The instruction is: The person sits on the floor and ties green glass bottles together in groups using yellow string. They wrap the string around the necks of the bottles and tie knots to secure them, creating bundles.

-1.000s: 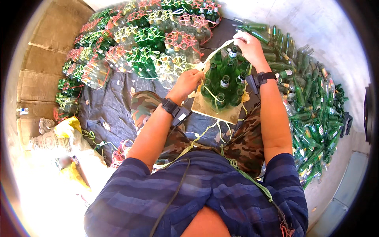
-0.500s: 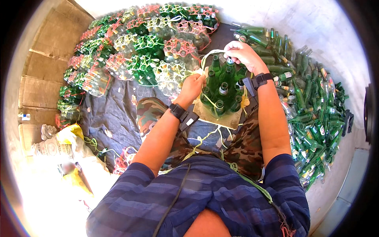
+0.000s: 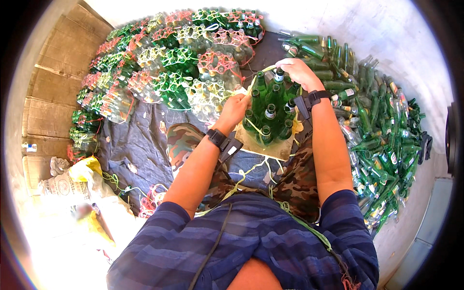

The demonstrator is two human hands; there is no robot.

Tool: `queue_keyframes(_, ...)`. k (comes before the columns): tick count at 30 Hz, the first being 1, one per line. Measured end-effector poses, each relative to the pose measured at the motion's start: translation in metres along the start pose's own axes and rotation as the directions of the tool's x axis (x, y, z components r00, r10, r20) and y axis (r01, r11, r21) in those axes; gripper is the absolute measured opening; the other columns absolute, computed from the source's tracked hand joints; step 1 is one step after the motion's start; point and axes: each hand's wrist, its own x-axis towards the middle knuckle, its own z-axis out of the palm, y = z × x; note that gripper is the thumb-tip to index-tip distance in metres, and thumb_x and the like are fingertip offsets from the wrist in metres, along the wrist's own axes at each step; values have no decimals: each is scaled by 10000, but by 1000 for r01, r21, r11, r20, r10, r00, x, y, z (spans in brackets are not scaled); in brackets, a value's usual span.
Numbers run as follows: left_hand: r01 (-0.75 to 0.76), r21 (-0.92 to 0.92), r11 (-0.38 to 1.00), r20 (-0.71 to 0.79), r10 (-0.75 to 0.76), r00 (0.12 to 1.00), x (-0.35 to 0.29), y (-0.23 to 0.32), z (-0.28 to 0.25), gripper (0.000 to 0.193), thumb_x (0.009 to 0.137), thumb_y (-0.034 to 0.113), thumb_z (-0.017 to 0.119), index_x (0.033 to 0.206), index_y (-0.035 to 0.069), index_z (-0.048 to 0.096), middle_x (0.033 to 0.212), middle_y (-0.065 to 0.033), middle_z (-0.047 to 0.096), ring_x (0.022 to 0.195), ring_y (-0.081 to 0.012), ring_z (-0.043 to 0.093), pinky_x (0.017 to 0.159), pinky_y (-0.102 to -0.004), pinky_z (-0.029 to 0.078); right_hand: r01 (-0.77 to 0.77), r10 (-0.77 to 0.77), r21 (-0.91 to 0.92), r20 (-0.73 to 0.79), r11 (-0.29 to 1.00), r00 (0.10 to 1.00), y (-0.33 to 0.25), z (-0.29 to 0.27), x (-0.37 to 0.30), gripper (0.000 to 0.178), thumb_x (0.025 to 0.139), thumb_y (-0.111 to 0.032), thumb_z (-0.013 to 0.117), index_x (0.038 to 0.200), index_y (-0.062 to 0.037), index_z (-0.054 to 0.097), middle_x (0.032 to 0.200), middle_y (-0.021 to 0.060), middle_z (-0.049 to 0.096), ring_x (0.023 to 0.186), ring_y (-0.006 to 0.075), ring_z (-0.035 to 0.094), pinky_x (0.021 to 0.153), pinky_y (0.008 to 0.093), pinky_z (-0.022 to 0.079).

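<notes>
A cluster of green glass bottles (image 3: 270,111) stands upright on a square board (image 3: 263,149) between my knees. At its left side my left hand (image 3: 234,110) is closed on a pale yellow-green plastic cord (image 3: 252,86). The cord runs up from there to my right hand (image 3: 296,71), which pinches it above the far right bottles. Another strand of cord lies against the near bottles, low on the cluster. More loose cord (image 3: 246,173) trails from the board toward my lap. My right fingertips are partly hidden.
Bundles of bottles tied with coloured cord (image 3: 169,58) fill the far left. Loose green bottles (image 3: 382,145) are heaped along the right wall. A dark sheet (image 3: 133,140) covers the floor. Sacks (image 3: 72,183) and a tangle of pink cord (image 3: 152,199) lie at the left.
My right hand has moved slightly nearer and lower, and the cord between my hands looks straighter. My left hand keeps its grip beside the bottles.
</notes>
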Motion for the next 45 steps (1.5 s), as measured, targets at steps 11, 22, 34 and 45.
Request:
queue_keyframes(11, 35, 51, 998, 42, -37, 998, 1, -2, -3, 379, 1047, 304, 561, 846, 4, 679, 828, -28, 666, 742, -106, 549, 687, -280, 443, -26, 16, -128, -85, 991, 996, 36, -22, -2, 217, 850, -48, 672, 1034, 4, 773, 925, 81, 751, 837, 202, 637, 793, 349, 500)
queue_keyframes(22, 3, 192, 981, 8, -5, 1000, -8, 10, -5, 383, 1030, 323, 595, 955, -36, 708, 852, -57, 667, 791, -133, 574, 736, -314, 475, -158, 94, -351, -191, 923, 977, 56, -26, -24, 229, 958, -166, 597, 1021, -6, 748, 739, 74, 694, 658, 179, 567, 672, 356, 460)
queue_keyframes(34, -93, -7, 996, -15, 93, 996, 2, -7, 4, 172, 1011, 167, 647, 1114, 34, 611, 941, -55, 674, 851, -119, 617, 759, -287, 483, -84, 32, -316, -168, 945, 985, 107, -23, -34, 113, 933, -129, 600, 879, -41, 646, 692, 47, 605, 519, 156, 459, 471, 343, 320)
queue_keyframes(45, -217, 127, 968, -30, 222, 975, -13, -15, -6, 112, 929, 116, 627, 1016, 52, 657, 848, -94, 693, 782, -224, 662, 733, -355, 510, -75, 95, 69, -357, 995, 929, 65, 38, -137, 188, 968, -149, 608, 845, -13, 648, 697, 56, 625, 623, 164, 574, 605, 330, 438)
